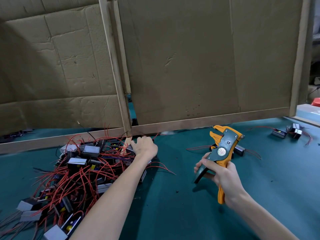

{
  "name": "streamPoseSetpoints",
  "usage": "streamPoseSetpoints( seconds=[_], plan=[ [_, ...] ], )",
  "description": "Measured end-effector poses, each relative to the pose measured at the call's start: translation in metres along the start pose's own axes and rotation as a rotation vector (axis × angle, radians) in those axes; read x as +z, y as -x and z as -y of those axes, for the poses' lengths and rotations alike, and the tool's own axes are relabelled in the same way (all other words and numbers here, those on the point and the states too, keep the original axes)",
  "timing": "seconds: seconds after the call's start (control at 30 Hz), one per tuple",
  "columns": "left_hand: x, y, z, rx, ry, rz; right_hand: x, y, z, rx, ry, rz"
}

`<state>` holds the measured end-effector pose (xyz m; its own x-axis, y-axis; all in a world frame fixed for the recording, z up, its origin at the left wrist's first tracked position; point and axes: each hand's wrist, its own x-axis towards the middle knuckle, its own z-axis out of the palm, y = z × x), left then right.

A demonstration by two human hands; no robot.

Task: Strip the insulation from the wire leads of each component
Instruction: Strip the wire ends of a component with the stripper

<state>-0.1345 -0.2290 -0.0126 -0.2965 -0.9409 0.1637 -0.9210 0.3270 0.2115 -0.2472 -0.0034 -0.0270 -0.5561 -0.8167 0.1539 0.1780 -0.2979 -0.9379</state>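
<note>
Head view: the left hand [144, 148] reaches to the far edge of a heap of components [76, 170], small grey metal-cased blocks trailing tangled red leads [83, 177] on the green table [173, 196]. Its fingers curl over one component [130, 149]. The right hand [223, 177] grips the handles of the wire stripper [223, 149]. The orange and dark grey tool is raised right of the heap, long axis nearly upright, jaws pointing up toward the cardboard wall [207, 66].

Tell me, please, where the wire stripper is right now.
In the head view the wire stripper is right of centre, gripped by the right hand above the green table, well right of the component pile.
</note>
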Motion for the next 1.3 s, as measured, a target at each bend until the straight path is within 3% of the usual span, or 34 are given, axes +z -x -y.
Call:
streamPoseSetpoints(
  seconds=[0.1,0.2,0.27,0.4,0.67,0.9,1.17,1.3],
  plan=[
    [-0.009,0.010,-0.004,0.044,0.543,-0.297,-0.001,0.000,-0.001,0.005,-0.003,-0.005],
    [-0.027,0.028,-0.008,0.137,0.873,-0.455,-0.001,0.000,-0.001,0.003,0.000,-0.013],
    [-0.041,0.040,-0.007,0.149,1.089,-0.408,0.000,0.000,-0.001,0.013,0.002,-0.009],
    [-0.062,0.063,0.008,0.132,1.464,-0.124,0.002,0.002,0.001,0.035,0.006,0.038],
    [-0.077,0.090,0.036,0.232,1.313,0.182,0.007,0.008,0.000,0.114,-0.012,0.112],
    [-0.074,0.094,0.037,0.224,1.240,0.244,0.013,0.013,-0.004,0.209,-0.001,0.209],
    [-0.081,0.100,0.040,0.344,1.125,0.301,0.019,0.020,-0.001,0.255,0.041,0.331],
    [-0.082,0.106,0.037,0.342,1.186,0.284,0.020,0.023,-0.001,0.269,0.049,0.424]
  ],
)
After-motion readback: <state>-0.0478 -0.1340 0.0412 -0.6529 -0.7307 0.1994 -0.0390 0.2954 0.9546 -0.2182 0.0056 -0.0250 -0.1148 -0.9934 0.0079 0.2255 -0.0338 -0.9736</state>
